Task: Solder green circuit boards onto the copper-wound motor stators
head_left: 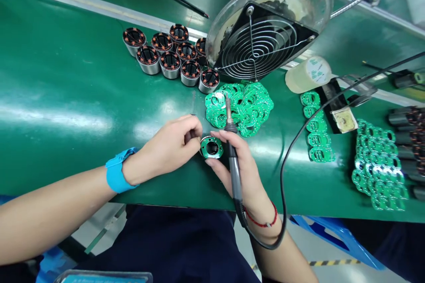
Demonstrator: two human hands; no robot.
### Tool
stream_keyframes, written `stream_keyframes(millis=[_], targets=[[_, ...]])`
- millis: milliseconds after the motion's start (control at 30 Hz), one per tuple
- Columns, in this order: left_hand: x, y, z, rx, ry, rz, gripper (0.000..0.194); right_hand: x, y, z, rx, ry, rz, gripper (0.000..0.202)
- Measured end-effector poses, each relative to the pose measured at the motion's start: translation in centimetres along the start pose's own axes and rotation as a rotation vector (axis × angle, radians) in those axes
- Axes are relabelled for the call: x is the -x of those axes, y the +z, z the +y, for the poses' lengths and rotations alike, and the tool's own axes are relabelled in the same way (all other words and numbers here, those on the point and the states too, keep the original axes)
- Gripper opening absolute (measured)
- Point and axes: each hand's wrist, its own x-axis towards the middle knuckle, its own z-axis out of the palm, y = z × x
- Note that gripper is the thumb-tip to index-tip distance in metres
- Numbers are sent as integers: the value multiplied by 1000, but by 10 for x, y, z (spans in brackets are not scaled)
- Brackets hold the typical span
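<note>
A round green circuit board (216, 152) sits on top of a motor stator near the table's front edge, between my two hands. My left hand (172, 141), with a blue wrist strap (117, 172), is closed in a pinch at the board's left edge. What its fingertips hold is too small to make out. My right hand (244, 163) holds a soldering iron (235, 172), its tip pointing away from me over a heap of green boards (254, 108). The thumb and forefinger of this hand also rest against the right side of the stator and board.
Several stators with copper windings (170, 63) stand at the back left. A round fume fan (259, 48) overhangs the boards. Rightward are a yellowish bottle (307, 74), a small solder-stained box (344, 119), rows of green boards (378, 163) and dark stators (410, 141). The iron's black cable (283, 185) loops right.
</note>
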Motion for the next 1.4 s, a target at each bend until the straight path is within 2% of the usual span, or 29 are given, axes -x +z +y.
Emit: stream_keyframes(millis=[67,167,200,267,367,433,500,600,633,700,767,900,1000,1067,1133,1267,1333,1400], targets=[[2,-2,0,0,62,-64,17,0,0,2,-9,-11,7,48],[6,-2,-2,-108,316,-142,35,1,-3,5,-13,-30,42,55],[7,0,-2,-179,392,-146,37,2,-5,6,-26,-26,86,54],[8,6,-2,-352,503,-150,40,3,-8,8,-68,-16,263,45],[9,13,-1,-623,547,-171,37,3,-11,10,-95,0,557,32],[12,6,-2,-749,474,-160,31,4,-11,11,-78,-8,597,31],[19,-16,-7,-839,352,-149,26,5,-12,12,-97,-28,566,34],[37,-66,-16,-988,54,-86,23,5,-11,12,-118,-31,524,34],[44,-83,-18,-1038,-70,-27,23,5,-11,12,-108,-16,502,31],[51,-110,-20,-1096,-264,167,30,3,-9,10,-92,15,442,27],[46,-122,-21,-1066,-331,283,42,0,-6,8,-109,28,388,24],[6,-115,-29,-879,-151,248,54,-6,-2,3,-94,49,314,24],[-22,-104,-38,-838,-62,291,44,-8,-2,3,11,122,243,27],[-28,-100,-41,-831,-19,321,37,-9,-2,4,93,155,205,29],[-24,-98,-41,-825,22,314,33,-12,-2,7,162,154,189,32],[5,-89,-39,-700,147,123,25,-23,3,14,269,69,147,36],[20,-83,-39,-552,151,37,32,-29,6,19,323,51,97,38],[31,-78,-40,-436,94,-55,51,-33,9,24,363,54,66,39]])
